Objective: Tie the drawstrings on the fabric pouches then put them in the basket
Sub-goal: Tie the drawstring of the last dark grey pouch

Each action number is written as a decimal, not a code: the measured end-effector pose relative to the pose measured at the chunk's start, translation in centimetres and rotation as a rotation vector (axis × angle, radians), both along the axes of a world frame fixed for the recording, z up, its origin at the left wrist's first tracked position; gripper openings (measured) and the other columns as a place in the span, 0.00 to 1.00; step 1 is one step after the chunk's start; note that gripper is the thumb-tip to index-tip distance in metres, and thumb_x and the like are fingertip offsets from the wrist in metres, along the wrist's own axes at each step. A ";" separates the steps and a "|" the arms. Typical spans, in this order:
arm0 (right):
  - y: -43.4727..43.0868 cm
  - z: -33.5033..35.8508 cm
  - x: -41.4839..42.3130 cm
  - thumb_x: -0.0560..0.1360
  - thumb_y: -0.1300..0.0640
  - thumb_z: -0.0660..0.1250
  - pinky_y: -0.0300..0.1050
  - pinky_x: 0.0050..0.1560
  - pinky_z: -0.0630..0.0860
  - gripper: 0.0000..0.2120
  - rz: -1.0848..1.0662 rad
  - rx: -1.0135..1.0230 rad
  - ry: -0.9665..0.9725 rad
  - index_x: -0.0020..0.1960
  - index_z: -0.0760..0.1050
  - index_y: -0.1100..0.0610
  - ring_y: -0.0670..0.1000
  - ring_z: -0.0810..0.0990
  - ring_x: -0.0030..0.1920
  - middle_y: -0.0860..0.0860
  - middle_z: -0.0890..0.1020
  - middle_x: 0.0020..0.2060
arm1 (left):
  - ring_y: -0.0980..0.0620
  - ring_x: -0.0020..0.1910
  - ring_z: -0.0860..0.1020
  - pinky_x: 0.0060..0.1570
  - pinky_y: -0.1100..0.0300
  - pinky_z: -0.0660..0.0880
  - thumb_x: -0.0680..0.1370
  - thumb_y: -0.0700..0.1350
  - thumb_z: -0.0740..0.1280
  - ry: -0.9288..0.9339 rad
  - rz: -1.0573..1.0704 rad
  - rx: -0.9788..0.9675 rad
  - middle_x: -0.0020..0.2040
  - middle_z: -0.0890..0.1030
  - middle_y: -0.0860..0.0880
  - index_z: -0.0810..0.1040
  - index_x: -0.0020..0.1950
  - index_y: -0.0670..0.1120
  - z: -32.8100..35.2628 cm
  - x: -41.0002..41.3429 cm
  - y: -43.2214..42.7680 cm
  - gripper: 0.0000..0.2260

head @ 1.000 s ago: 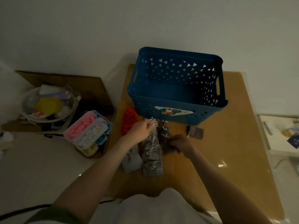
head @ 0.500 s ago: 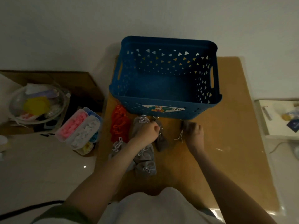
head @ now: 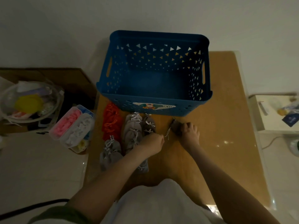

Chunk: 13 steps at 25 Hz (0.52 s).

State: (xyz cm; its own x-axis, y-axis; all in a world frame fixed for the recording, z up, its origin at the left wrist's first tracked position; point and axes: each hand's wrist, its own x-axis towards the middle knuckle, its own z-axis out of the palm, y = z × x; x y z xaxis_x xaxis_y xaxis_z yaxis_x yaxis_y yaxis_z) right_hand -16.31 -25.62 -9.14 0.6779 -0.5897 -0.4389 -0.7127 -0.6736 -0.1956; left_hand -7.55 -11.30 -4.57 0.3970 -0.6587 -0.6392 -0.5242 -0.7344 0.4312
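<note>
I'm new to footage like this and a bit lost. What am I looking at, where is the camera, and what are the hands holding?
There is no machine here. These are a person's two bare hands, filmed by one wide-angle camera worn on the head and looking down. On the brown table stands a blue basket with nothing in it. In front of it lie orange pouches and a row of grey pouches. The right hand holds a dark pouch on the table, apart from the others. The left hand seems to pinch the end of its white drawstring.
</note>
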 end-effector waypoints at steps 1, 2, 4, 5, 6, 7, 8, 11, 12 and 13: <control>0.0 0.1 0.1 0.78 0.62 0.58 0.53 0.59 0.66 0.18 -0.026 0.037 -0.008 0.67 0.63 0.59 0.60 0.67 0.61 0.58 0.69 0.62 | 0.48 0.48 0.76 0.49 0.52 0.75 0.83 0.47 0.55 0.013 0.002 0.004 0.52 0.78 0.45 0.75 0.57 0.44 -0.2 -0.4 0.0 0.12; 0.0 0.1 0.3 0.77 0.64 0.58 0.53 0.57 0.68 0.18 -0.071 0.102 -0.033 0.66 0.61 0.60 0.60 0.70 0.60 0.59 0.72 0.60 | 0.48 0.49 0.77 0.51 0.51 0.76 0.82 0.47 0.56 0.038 0.023 0.006 0.52 0.78 0.45 0.75 0.58 0.45 -0.3 -0.7 0.0 0.12; 0.4 0.6 0.3 0.77 0.66 0.58 0.51 0.49 0.71 0.18 -0.163 0.299 -0.123 0.66 0.62 0.61 0.61 0.75 0.56 0.60 0.76 0.56 | 0.49 0.49 0.77 0.53 0.51 0.76 0.82 0.48 0.57 0.097 0.082 0.004 0.52 0.78 0.46 0.76 0.58 0.45 -0.4 -1.1 0.0 0.12; 0.6 0.9 0.3 0.77 0.67 0.58 0.48 0.46 0.71 0.17 -0.222 0.411 -0.164 0.66 0.64 0.62 0.61 0.76 0.55 0.60 0.77 0.55 | 0.49 0.50 0.77 0.53 0.50 0.76 0.82 0.49 0.57 0.140 0.132 0.006 0.52 0.79 0.46 0.76 0.58 0.45 -0.5 -1.2 0.0 0.12; 0.7 1.2 0.4 0.77 0.67 0.58 0.46 0.45 0.71 0.17 -0.304 0.529 -0.196 0.65 0.67 0.62 0.59 0.76 0.54 0.59 0.77 0.55 | 0.49 0.50 0.78 0.55 0.50 0.76 0.82 0.50 0.56 0.190 0.202 0.013 0.52 0.79 0.46 0.76 0.56 0.45 -0.5 -1.2 -0.1 0.13; 0.7 1.8 0.5 0.77 0.68 0.59 0.44 0.45 0.71 0.18 -0.399 0.651 -0.219 0.66 0.68 0.61 0.57 0.76 0.53 0.57 0.76 0.53 | 0.49 0.50 0.79 0.56 0.49 0.76 0.82 0.51 0.55 0.249 0.288 0.016 0.51 0.80 0.45 0.77 0.55 0.44 -0.5 -1.2 -0.1 0.15; 0.5 2.3 0.7 0.76 0.68 0.60 0.41 0.43 0.70 0.19 -0.472 0.759 -0.246 0.66 0.69 0.61 0.54 0.75 0.51 0.55 0.75 0.53 | 0.49 0.50 0.79 0.57 0.49 0.75 0.82 0.53 0.54 0.310 0.374 0.012 0.51 0.81 0.45 0.77 0.54 0.44 -0.4 -1.3 -0.1 0.17; -0.2 3.8 0.6 0.74 0.70 0.61 0.38 0.37 0.67 0.18 -0.464 0.896 -0.300 0.63 0.72 0.58 0.47 0.72 0.42 0.51 0.75 0.48 | 0.48 0.52 0.80 0.59 0.49 0.75 0.81 0.59 0.51 0.375 0.502 -0.040 0.51 0.81 0.45 0.76 0.53 0.45 0.0 -1.2 -0.5 0.22; -0.3 4.2 0.4 0.74 0.71 0.61 0.38 0.36 0.67 0.16 -0.435 0.903 -0.323 0.58 0.73 0.57 0.47 0.71 0.41 0.50 0.75 0.45 | 0.46 0.53 0.79 0.59 0.48 0.75 0.81 0.61 0.50 0.382 0.547 -0.070 0.50 0.80 0.46 0.75 0.50 0.48 0.3 -1.2 -0.8 0.21; -0.3 4.7 0.2 0.73 0.72 0.61 0.38 0.37 0.66 0.14 -0.403 0.913 -0.348 0.52 0.74 0.56 0.47 0.71 0.40 0.49 0.75 0.42 | 0.45 0.55 0.79 0.60 0.48 0.75 0.80 0.62 0.50 0.403 0.611 -0.110 0.49 0.79 0.48 0.73 0.46 0.51 0.6 -1.1 -1.2 0.20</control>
